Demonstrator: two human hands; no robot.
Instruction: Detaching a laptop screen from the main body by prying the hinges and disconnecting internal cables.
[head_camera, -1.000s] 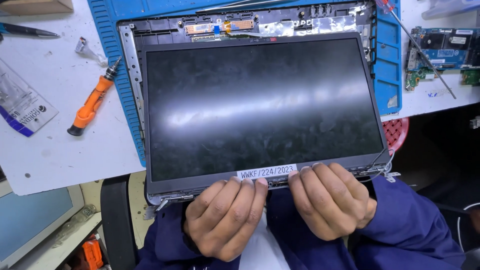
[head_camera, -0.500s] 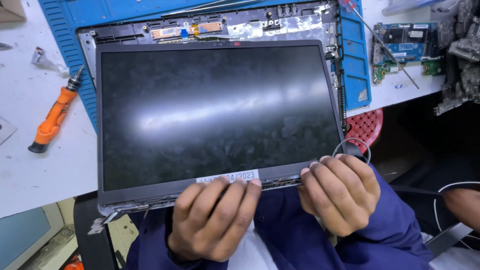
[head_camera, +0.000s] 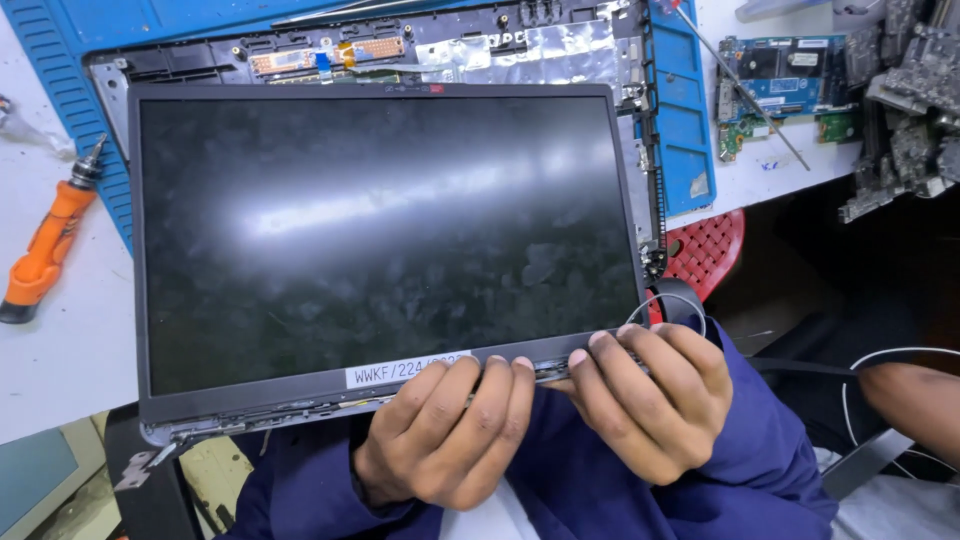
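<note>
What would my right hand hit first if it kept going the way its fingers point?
The right hand points up-left, fingertips already on the laptop screen's lower bezel. Going on, it would probably slide onto the dark screen panel itself.

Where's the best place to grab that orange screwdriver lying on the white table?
Grip the orange screwdriver around its thick orange handle, coming down from above. It lies flat and slanted on the table, metal tip pointing up-right toward the blue mat, handle clear.

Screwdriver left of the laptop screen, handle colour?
Orange handle, black tip end, on the screwdriver; head view.
</note>
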